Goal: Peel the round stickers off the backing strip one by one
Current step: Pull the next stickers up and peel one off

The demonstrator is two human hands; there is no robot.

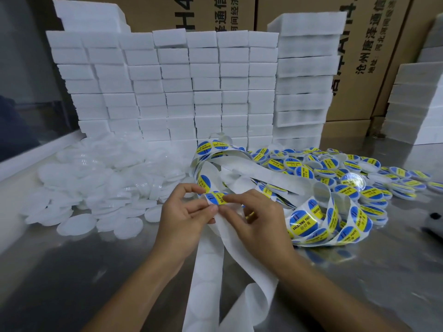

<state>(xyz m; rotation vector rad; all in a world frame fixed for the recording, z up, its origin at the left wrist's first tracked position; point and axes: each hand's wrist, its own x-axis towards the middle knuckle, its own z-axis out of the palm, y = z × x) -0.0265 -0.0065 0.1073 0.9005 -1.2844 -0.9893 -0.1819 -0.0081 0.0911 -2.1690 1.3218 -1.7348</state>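
A long white backing strip [208, 279] loops over the steel table and hangs off its front edge. Round blue-and-yellow stickers [303, 220] still sit on its coiled part at right. Both hands meet at the middle of the view around one sticker [216, 197]. My left hand [184, 212] pinches the strip just under that sticker. My right hand [251, 216] pinches the sticker's right edge between thumb and forefinger. The peeled, bare length of strip runs down between my wrists.
A heap of plain white round lids [100, 183] lies at left. Lids with stickers on them [359, 178] are piled at right. Stacks of white foam blocks [182, 87] wall off the back, with cardboard boxes [374, 68] behind. A dark object [434, 224] sits at the right edge.
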